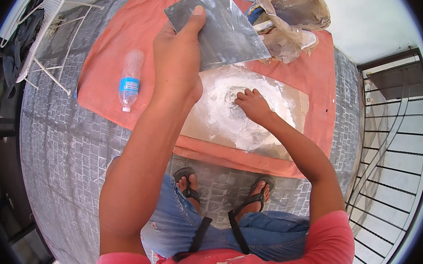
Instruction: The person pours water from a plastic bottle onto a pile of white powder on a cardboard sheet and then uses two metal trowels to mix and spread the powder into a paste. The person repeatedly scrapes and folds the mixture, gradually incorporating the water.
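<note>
My left hand (179, 60) is raised and grips a flat, grey, square-cornered sheet (229, 30) by its left side, thumb on top. Whitish smears mark the sheet's face. Lower and to the right, my right hand (255, 105) is down at a spread of white powder (219, 99), its fingers curled in at the ring's middle. The fingertips are partly hidden there, and the powder around them looks greyer and damp. Under the powder lies a brown board or cardboard (196, 130).
An orange cloth (107, 78) covers the paved floor (75, 151). On it are a clear plastic bottle (130, 81) with a blue label and a torn brown paper sack (293, 8). A white metal chair (43, 40) is at far left, a barred railing (394, 153) at right.
</note>
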A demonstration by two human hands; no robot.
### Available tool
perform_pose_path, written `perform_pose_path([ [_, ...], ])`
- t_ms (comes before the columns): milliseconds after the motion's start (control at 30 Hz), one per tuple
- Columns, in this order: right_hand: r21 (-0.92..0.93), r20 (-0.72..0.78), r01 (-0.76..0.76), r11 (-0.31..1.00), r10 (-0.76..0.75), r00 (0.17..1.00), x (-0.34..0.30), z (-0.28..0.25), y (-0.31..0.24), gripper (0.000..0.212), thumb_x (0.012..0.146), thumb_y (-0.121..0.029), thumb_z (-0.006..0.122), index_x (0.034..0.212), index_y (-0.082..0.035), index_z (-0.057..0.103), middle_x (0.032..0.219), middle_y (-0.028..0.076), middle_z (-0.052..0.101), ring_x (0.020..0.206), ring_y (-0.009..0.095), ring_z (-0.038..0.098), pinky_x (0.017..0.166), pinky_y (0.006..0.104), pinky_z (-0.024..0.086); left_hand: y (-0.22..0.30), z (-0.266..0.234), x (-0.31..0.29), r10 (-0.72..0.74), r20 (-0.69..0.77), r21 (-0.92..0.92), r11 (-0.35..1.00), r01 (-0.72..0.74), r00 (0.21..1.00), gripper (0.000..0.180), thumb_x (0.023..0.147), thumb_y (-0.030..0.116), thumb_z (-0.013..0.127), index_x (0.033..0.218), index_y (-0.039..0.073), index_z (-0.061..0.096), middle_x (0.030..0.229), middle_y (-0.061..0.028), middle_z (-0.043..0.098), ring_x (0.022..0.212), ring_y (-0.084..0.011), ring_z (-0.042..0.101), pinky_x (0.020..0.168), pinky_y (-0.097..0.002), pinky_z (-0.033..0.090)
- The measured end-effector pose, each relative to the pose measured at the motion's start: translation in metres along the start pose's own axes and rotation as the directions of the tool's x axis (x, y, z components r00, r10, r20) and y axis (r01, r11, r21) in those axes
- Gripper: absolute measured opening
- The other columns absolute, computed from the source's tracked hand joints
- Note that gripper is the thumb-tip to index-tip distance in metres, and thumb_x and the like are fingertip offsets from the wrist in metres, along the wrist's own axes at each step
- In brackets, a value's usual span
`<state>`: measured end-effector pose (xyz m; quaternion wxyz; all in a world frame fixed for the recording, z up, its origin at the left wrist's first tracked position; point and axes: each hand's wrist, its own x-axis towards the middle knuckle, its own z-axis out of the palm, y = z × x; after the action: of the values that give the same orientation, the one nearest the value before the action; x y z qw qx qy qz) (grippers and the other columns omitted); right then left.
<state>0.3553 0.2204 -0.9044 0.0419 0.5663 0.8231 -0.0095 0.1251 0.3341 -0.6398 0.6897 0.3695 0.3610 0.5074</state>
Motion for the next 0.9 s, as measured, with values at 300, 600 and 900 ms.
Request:
perform_pose_path([
  [300, 0.035, 0.051, -0.045, 0.998, 0.043, 0.998, 0.011, -0.01, 0.001, 0.024, 0.093, -0.005, 0.063, 0.111, -0.014, 0.076, 0.112, 0.003, 0.07, 0.113, 0.026, 0.065, 0.098, 0.0418, 0.051, 0.0, 0.007, 0.002, -0.02, -0.017, 0.028, 0.999, 0.02, 1.0, 0.036, 0.108, 0.025, 0.071, 0.13, -0.002, 0.067, 0.122, -0.0062, 0.073, 0.107, -0.0152, 0.072, 0.096, -0.0352, 0.06],
  [600, 0.175, 0.306, -0.558, 0.811, 0.494, 0.814, -0.066, -0.036, 0.044, 0.021, 0.098, -0.009, 0.059, 0.109, 0.001, 0.075, 0.108, 0.025, 0.076, 0.099, 0.045, 0.074, 0.088, 0.0532, 0.06, 0.0, 0.0, 0.004, -0.041, 0.018, -0.014, 0.999, 0.042, 0.999, 0.037, 0.108, 0.025, 0.071, 0.133, -0.002, 0.068, 0.122, -0.006, 0.074, 0.106, -0.0152, 0.072, 0.097, -0.0347, 0.06],
  [900, 0.339, 0.295, -0.737, 0.584, 0.678, 0.673, -0.015, 0.011, 0.018, 0.026, 0.093, -0.007, 0.057, 0.109, 0.005, 0.074, 0.11, 0.033, 0.076, 0.104, 0.049, 0.075, 0.093, 0.0557, 0.06, -0.006, 0.006, 0.005, -0.024, -0.024, 0.026, 0.999, 0.025, 0.999, 0.035, 0.108, 0.025, 0.071, 0.128, -0.003, 0.069, 0.12, -0.0075, 0.074, 0.107, -0.0155, 0.073, 0.098, -0.0345, 0.059],
])
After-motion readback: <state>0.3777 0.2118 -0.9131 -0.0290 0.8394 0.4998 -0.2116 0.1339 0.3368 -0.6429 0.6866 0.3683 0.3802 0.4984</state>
